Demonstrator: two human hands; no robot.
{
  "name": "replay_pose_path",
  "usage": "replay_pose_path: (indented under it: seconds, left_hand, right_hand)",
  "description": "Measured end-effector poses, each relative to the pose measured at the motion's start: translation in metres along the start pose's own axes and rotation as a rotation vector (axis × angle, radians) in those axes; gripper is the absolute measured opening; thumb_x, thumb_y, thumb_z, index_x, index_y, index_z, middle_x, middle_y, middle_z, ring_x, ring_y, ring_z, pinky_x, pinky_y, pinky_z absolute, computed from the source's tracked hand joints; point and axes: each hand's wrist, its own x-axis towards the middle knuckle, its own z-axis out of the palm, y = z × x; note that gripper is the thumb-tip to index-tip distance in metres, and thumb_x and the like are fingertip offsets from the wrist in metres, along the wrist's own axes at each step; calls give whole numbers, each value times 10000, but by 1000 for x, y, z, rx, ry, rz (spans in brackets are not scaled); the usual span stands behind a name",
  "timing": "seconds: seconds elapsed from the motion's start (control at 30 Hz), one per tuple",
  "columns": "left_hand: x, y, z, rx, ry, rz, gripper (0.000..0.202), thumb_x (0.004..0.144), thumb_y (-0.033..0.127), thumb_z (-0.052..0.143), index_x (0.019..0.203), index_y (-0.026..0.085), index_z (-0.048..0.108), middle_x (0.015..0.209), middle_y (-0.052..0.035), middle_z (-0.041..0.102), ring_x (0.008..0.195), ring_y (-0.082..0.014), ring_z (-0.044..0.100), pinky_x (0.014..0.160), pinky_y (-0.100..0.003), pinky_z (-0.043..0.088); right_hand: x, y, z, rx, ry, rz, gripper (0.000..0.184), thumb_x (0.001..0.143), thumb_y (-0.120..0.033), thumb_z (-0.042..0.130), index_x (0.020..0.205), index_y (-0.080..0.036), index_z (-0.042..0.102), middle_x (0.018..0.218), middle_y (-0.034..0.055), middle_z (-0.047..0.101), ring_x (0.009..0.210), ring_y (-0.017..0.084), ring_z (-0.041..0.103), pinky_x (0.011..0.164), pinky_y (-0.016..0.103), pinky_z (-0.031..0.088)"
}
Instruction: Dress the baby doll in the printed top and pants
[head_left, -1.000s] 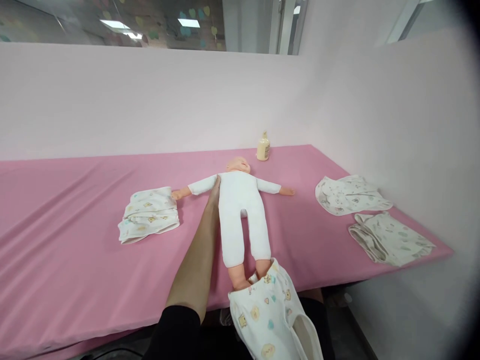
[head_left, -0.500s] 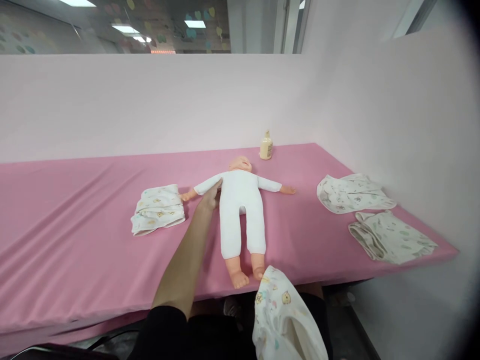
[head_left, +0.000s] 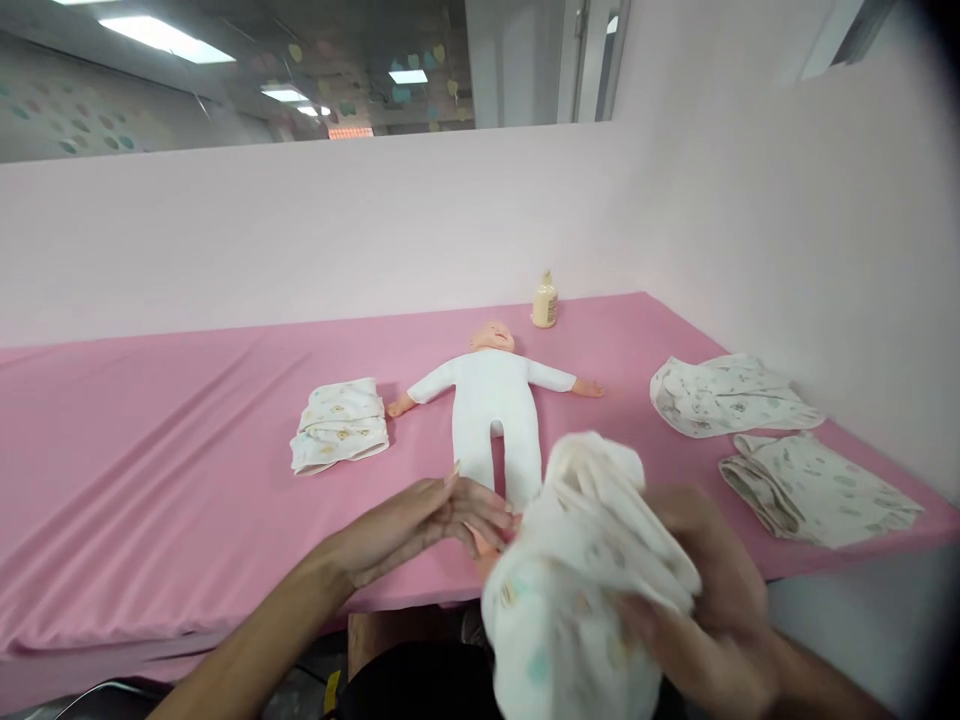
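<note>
A baby doll (head_left: 491,410) in a white bodysuit lies on its back on the pink table cover (head_left: 187,480), arms spread. My right hand (head_left: 705,590) is closed on a bunched white printed baby garment (head_left: 585,560), held up in front of the doll's feet and blurred by motion. My left hand (head_left: 427,520) is open with fingers stretched out, just left of that garment, in front of the doll's legs and holding nothing. The doll's feet are hidden behind my hands.
A folded printed garment (head_left: 341,425) lies left of the doll. Two more printed cloths (head_left: 727,395) (head_left: 814,485) lie at the right near the table's edge. A small cream bottle (head_left: 545,301) stands at the back by the pink wall (head_left: 300,240).
My left hand left the doll's shoulder and drew back toward me. My right hand lifted the printed garment up from below the table edge into view.
</note>
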Motion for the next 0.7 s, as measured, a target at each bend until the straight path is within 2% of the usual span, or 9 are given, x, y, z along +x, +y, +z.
replay_pose_path:
  seconds: [0.07, 0.13, 0.23, 0.33, 0.43, 0.5, 0.57, 0.63, 0.7]
  left_hand:
    - [10, 0, 15, -198, -89, -33, 502, 917, 602, 469, 1088, 195, 709, 1054, -106, 700, 1022, -240, 632, 912, -356, 476]
    - [25, -1, 22, -304, -51, -14, 373, 897, 507, 570, 1093, 217, 699, 967, -79, 709, 938, -223, 647, 828, -332, 499]
    - [44, 4, 17, -334, 101, 75, 217, 829, 347, 702, 1004, 221, 692, 873, -33, 698, 750, -161, 625, 676, -274, 493]
    - [52, 21, 0, -256, 303, 211, 213, 811, 342, 732, 962, 202, 672, 910, -22, 699, 725, -120, 609, 645, -229, 484]
    - [51, 49, -19, -75, 400, 378, 227, 771, 310, 774, 935, 189, 674, 870, -7, 698, 712, -101, 611, 645, -203, 478]
    - [49, 71, -28, 42, 366, 444, 228, 749, 312, 789, 901, 184, 678, 815, -1, 689, 671, -100, 608, 623, -208, 478]
    - [46, 91, -33, 164, 261, 461, 242, 711, 314, 811, 851, 167, 680, 766, -11, 678, 649, -113, 610, 602, -222, 485]
    - [45, 108, -34, 289, 121, 453, 252, 667, 294, 834, 804, 149, 681, 742, -24, 668, 653, -126, 616, 602, -235, 498]
    - [44, 120, -33, 404, 9, 444, 246, 648, 274, 841, 789, 144, 687, 749, -32, 666, 671, -126, 617, 621, -237, 507]
  right_hand:
    - [26, -5, 1, -48, 7, -167, 259, 835, -218, 631, 1060, -312, 544, 849, -9, 596, 675, 135, 570, 582, 258, 499]
    - [42, -7, 3, -66, -15, -181, 261, 839, -205, 640, 1066, -285, 539, 859, -4, 590, 694, 131, 568, 592, 246, 491]
    - [48, -5, 2, 26, -98, 50, 316, 842, -295, 680, 1125, -260, 543, 927, 19, 610, 796, 161, 608, 656, 268, 523]
    - [48, 4, -5, 253, -163, 350, 429, 859, -452, 659, 1213, -245, 531, 989, 46, 634, 871, 196, 636, 714, 319, 550]
    - [59, 24, -15, 342, -68, 533, 426, 923, -565, 514, 1168, -220, 568, 989, 55, 651, 828, 175, 635, 710, 321, 547]
    - [76, 40, -20, 341, 1, 522, 428, 926, -572, 505, 1151, -216, 584, 1041, 59, 657, 881, 173, 640, 766, 335, 546]
    - [98, 51, -23, 361, 10, 427, 429, 906, -551, 556, 1195, -235, 581, 1136, 67, 653, 1009, 193, 632, 866, 369, 527]
    - [118, 54, -24, 377, -28, 331, 450, 887, -533, 592, 1246, -261, 571, 1205, 78, 645, 1106, 219, 605, 926, 397, 501]
    - [130, 52, -22, 375, -110, 278, 471, 869, -502, 630, 1277, -278, 561, 1202, 80, 656, 1112, 232, 605, 930, 410, 495]
